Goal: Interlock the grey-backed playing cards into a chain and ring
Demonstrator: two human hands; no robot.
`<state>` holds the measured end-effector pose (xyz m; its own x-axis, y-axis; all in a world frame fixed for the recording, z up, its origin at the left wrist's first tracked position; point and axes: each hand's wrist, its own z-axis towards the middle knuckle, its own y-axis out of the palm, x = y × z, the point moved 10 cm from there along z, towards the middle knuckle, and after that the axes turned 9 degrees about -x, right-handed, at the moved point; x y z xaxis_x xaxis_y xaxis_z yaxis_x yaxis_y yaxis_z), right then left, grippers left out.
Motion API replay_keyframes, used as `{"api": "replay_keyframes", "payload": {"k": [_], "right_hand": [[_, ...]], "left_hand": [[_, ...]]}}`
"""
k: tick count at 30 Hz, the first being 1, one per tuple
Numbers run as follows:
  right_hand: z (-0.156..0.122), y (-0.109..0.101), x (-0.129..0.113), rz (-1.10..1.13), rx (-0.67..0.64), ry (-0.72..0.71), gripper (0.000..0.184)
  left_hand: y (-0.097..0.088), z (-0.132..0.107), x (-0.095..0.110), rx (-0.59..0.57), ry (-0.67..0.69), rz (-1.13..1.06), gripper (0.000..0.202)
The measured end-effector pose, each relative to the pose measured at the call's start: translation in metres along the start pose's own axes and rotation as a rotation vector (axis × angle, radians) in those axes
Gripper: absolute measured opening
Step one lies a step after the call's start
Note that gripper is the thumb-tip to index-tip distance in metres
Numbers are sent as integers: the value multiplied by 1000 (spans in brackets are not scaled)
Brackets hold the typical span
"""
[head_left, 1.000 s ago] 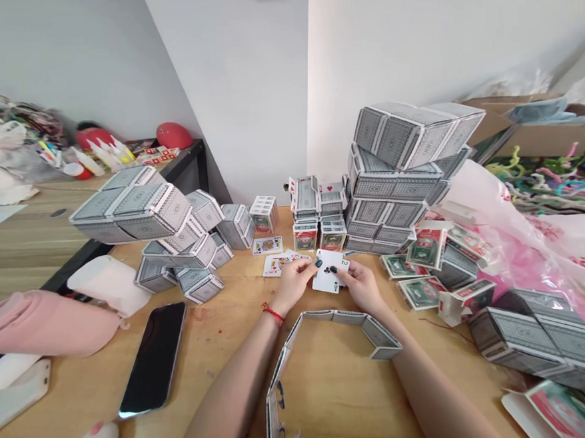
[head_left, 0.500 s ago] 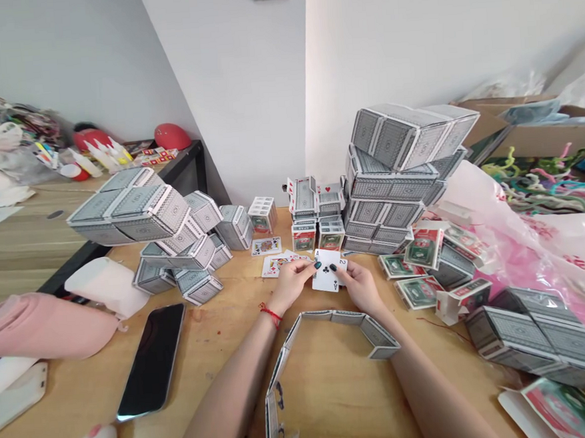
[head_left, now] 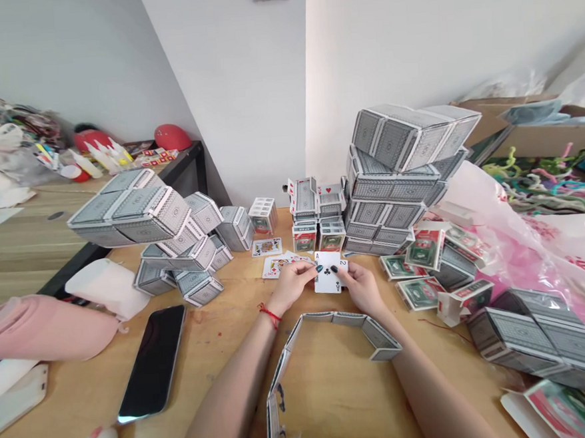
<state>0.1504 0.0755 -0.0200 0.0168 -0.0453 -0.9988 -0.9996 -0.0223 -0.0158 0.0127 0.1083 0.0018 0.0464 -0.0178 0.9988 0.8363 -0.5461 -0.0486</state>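
Observation:
My left hand (head_left: 295,280) pinches the left edge of an ace of clubs playing card (head_left: 327,282). My right hand (head_left: 361,286) grips the card's right side, with another card marked 2 (head_left: 344,265) showing behind it. The cards are held face up, just above the wooden table. Between my forearms stands a curved strip of joined folded cards (head_left: 333,319), set on edge. Loose face cards (head_left: 272,267) lie left of my fingers, and a king-type card (head_left: 266,247) lies further back. Upright card boxes (head_left: 304,237) stand just beyond my hands.
Tall stacked blocks of grey-backed cards stand at right (head_left: 388,185) and left (head_left: 141,209). Green and red card boxes (head_left: 420,293) lie right of my hand, near pink plastic wrap (head_left: 540,255). A black phone (head_left: 152,362) and pink pouch (head_left: 54,326) rest at left.
The ace of clubs has turned slightly and lines up straighter with the card behind it. Both hands stay in nearly the same place, still pinching the cards.

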Motion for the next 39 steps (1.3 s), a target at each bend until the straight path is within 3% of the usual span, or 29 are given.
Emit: {"api": "replay_keyframes", "payload": {"k": [10,20,32,39], "right_hand": [[1,-1,1,-17,-2,-6,37],[1,-2,1,-59,12,-21,37],[1,1,-14,-157,-30,-179,27],[-2,-4,-13,-414,95,-189,29]], "left_hand": [[4,1,-1,-34,-5,-77,18],[4,1,0,-38,17,3,20],[-10,-9,9,161,153,316,16],[-5,-12,14,149,165,389,18]]}}
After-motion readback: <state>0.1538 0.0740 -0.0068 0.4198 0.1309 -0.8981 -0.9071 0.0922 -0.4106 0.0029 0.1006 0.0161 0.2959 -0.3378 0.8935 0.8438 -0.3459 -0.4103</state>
